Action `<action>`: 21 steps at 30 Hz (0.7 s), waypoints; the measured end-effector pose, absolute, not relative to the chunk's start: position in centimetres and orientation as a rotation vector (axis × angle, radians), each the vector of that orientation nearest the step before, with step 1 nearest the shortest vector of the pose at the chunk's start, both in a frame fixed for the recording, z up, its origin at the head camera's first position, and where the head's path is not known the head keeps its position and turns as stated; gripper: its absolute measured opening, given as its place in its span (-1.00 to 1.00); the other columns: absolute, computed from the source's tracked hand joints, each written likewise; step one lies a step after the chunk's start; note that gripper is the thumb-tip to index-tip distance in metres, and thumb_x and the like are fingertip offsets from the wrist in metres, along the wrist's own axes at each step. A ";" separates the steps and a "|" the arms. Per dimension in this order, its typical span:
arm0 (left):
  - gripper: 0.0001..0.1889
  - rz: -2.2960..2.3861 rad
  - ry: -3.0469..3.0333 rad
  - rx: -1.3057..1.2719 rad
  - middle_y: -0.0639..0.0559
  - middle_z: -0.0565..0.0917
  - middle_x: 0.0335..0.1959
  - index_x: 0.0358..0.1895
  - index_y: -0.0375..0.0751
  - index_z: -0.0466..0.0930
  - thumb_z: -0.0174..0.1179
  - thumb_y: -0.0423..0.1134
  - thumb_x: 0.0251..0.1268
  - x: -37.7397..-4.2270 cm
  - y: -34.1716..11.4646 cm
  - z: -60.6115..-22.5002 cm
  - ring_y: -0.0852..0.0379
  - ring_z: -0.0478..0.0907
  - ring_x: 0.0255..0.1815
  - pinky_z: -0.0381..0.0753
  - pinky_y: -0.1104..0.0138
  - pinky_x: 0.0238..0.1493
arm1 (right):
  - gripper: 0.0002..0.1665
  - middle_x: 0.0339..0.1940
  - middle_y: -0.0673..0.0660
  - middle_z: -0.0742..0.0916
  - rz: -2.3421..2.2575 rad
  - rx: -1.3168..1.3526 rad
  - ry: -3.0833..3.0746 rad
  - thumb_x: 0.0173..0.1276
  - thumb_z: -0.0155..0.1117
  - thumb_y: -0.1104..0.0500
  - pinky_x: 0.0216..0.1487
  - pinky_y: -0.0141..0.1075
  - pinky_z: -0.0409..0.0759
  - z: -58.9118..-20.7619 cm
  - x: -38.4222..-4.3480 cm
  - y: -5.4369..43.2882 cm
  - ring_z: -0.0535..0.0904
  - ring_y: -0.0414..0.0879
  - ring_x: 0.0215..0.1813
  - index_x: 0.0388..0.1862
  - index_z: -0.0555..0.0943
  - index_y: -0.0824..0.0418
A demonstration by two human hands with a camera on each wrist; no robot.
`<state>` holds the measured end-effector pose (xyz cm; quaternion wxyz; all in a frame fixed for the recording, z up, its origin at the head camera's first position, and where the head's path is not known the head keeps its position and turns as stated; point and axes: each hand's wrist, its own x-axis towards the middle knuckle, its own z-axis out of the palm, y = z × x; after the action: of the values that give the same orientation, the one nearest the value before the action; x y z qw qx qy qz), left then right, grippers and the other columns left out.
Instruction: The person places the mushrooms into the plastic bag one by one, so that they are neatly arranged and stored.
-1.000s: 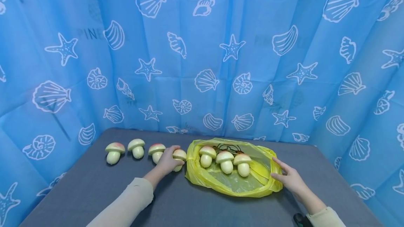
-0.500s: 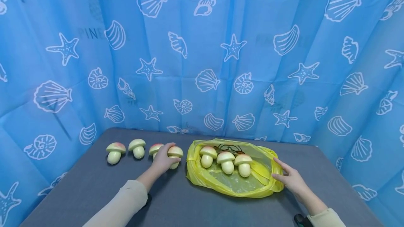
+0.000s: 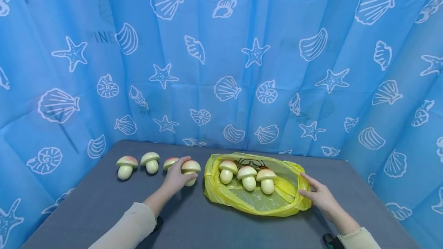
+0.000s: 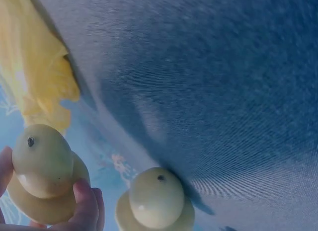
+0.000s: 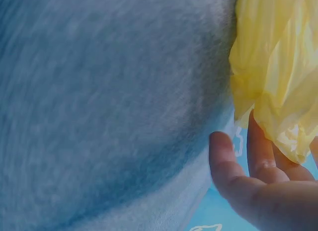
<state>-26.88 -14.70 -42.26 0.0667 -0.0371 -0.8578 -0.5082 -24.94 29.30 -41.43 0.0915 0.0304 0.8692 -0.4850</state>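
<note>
My left hand (image 3: pixel 174 178) holds a pale mushroom (image 3: pixel 190 167) with a red-tinged cap, between thumb and fingers, just left of a yellow plastic bag (image 3: pixel 230 206). In the left wrist view the same mushroom (image 4: pixel 42 164) shows its rounded stem end, with fingers on both sides. Another mushroom (image 3: pixel 169 162) is partly hidden behind this hand. The bag lies wide open, and three mushrooms (image 3: pixel 247 178) rest inside it. At the bag's right rim, my right hand (image 3: pixel 322 197) touches the plastic with extended fingers. The right wrist view shows its thumb (image 5: pixel 222 154) apart from the bag (image 5: pixel 273 57).
Two more mushrooms, one red-tinged (image 3: pixel 126 167) and one paler (image 3: pixel 151 162), stand at the left of the grey table (image 3: pixel 214 229). Dark printing (image 3: pixel 252 162) shows on the bag's inner back wall. A blue shell-patterned curtain (image 3: pixel 221 68) hangs right behind the table.
My left hand has shifted slightly left with the mushroom, away from the bag, and then nearly stopped. The right hand and the bag have stayed in place.
</note>
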 end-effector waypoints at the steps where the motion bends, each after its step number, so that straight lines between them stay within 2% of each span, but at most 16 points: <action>1: -0.35 -1.548 -2.580 -0.112 -0.32 0.38 0.33 0.35 -0.35 0.35 0.36 -0.34 0.20 -26.8 -14.7 -42.2 -0.30 0.29 0.33 0.42 -0.12 0.16 | -0.13 0.47 0.57 -0.05 -1.453 0.099 2.567 0.46 0.17 0.16 0.06 0.15 0.53 -41.4 -25.0 29.3 -0.09 0.55 0.41 0.57 -0.04 0.28; 6: -0.36 -1.595 -2.560 -0.108 -0.30 0.36 0.35 0.36 -0.32 0.34 0.35 -0.32 0.22 -26.1 -14.7 -41.4 -0.30 0.26 0.35 0.41 -0.13 0.17 | -0.12 0.47 0.59 -0.09 -1.490 0.145 2.503 0.47 0.17 0.15 0.11 0.30 0.42 -41.1 -25.0 29.1 -0.18 0.55 0.42 0.57 -0.08 0.26; 12: -0.38 -1.595 -2.536 -0.129 -0.30 0.37 0.34 0.36 -0.31 0.34 0.33 -0.34 0.23 -25.6 -14.4 -40.9 -0.29 0.27 0.35 0.41 -0.13 0.17 | -0.07 0.47 0.55 -0.19 -1.544 0.205 2.404 0.47 0.17 0.13 0.18 0.47 0.15 -40.9 -25.3 29.3 -0.27 0.52 0.44 0.58 -0.15 0.24; 21: -0.37 -1.607 -2.521 -0.147 -0.29 0.37 0.35 0.37 -0.30 0.34 0.33 -0.32 0.23 -24.9 -14.2 -40.1 -0.29 0.28 0.35 0.42 -0.12 0.15 | -0.04 0.47 0.56 -0.20 -1.556 0.191 2.367 0.47 0.17 0.10 0.16 0.47 0.16 -41.3 -25.6 29.9 -0.27 0.54 0.43 0.59 -0.18 0.21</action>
<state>-24.88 -14.15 -40.08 0.0740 -0.0489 -0.8399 -0.5355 -25.59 29.93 -41.31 0.1508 0.0664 0.8242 -0.5418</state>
